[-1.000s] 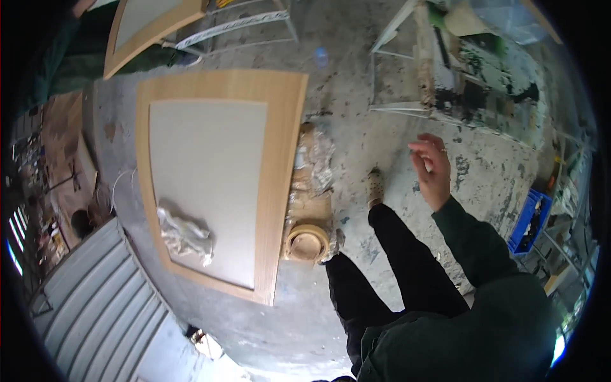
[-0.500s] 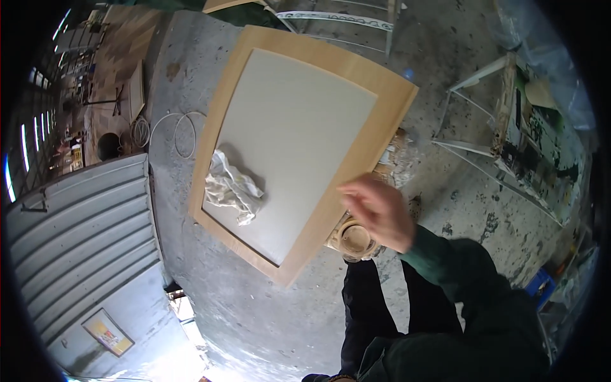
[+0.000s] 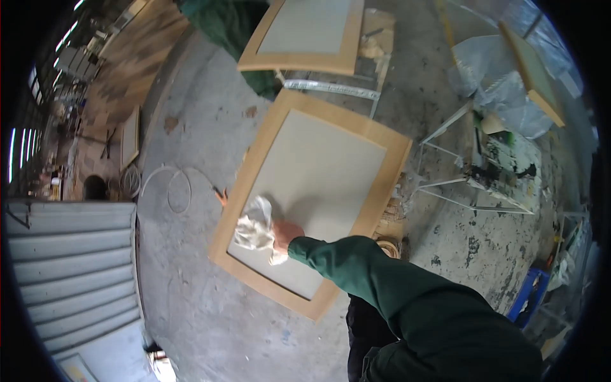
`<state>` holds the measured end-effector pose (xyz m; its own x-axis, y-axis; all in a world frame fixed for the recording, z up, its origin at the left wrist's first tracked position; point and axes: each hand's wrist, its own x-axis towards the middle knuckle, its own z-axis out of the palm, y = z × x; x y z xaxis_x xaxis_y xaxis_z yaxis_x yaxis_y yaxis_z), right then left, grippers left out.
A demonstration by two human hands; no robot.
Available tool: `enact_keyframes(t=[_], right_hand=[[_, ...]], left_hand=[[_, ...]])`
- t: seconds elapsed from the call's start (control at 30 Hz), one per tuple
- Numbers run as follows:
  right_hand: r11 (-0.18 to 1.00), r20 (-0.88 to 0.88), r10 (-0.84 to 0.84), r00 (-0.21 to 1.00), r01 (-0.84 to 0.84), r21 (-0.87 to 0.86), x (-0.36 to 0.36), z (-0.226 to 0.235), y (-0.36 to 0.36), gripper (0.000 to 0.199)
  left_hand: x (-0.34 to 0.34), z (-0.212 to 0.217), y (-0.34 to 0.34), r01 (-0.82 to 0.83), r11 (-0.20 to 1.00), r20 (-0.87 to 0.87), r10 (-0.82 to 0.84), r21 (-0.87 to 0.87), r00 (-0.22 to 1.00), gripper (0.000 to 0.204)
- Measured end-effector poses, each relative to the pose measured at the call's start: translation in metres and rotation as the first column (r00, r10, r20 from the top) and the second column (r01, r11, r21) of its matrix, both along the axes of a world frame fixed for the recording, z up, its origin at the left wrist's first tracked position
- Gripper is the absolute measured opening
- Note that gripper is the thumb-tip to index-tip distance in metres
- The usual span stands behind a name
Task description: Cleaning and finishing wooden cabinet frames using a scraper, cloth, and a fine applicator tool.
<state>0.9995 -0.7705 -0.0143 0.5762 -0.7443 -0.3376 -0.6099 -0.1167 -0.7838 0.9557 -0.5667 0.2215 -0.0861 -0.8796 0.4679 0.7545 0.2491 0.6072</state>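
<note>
A framed panel (image 3: 331, 165) lies in front of me, with a pale wood frame around a flat grey-beige middle. My right hand (image 3: 286, 238) reaches across it in a dark green sleeve, fingers closed on a crumpled white rag (image 3: 256, 226). The rag is bunched up over the panel's left part, near the inner edge of the frame, and hides some of my fingers. Under my forearm, a round tan container (image 3: 388, 248) shows partly beside the panel's right edge. My left hand is out of view.
A second framed panel (image 3: 305, 32) rests on a stand beyond, next to a person in green (image 3: 223, 32). At right stands a paint-spattered metal stand (image 3: 503, 165) by plastic sheeting and a leaning panel (image 3: 531, 73). A coiled hose (image 3: 168, 188) lies on the concrete floor at left.
My right hand has moved left from above the round container and taken hold of the white rag. The view has shifted, bringing more of the second panel into sight.
</note>
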Motion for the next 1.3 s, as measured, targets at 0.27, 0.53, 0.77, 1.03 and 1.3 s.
enact_keyframes(t=[0.27, 0.53, 0.77, 1.03, 1.3], right_hand=[[0.91, 0.655, -0.132, 0.744, -0.172, 0.378, -0.066, 0.198, 0.042, 0.036], [0.916, 0.741, 0.052, 0.669, -0.328, 0.232, -0.206, 0.32, 0.127, 0.041], [0.999, 0.413, -0.047, 0.91, 0.037, 0.03, -0.307, 0.362, 0.203, 0.043], [0.845, 0.448, -0.462, 0.765, 0.533, -0.04, -0.401, 0.338, 0.271, 0.03], [0.684, 0.397, -0.587, 0.706, 0.694, -0.225, -0.534, 0.353, 0.289, 0.026]], left_hand=[[0.039, 0.089, -0.014, -0.749, 0.647, 0.893, 0.41, -0.145, 0.182, 0.082], [0.08, 0.074, -0.055, 0.117, 0.973, 0.937, -0.222, 0.197, 0.271, 0.107], [-0.03, 0.124, -0.049, 0.307, 0.764, 0.795, -0.606, 0.568, 0.038, 0.031], [-0.138, 0.148, -0.002, 0.13, 0.836, 0.829, -0.546, 0.533, 0.117, 0.027], [-0.277, 0.135, 0.031, -0.126, 0.855, 0.857, -0.474, 0.503, 0.202, 0.015]])
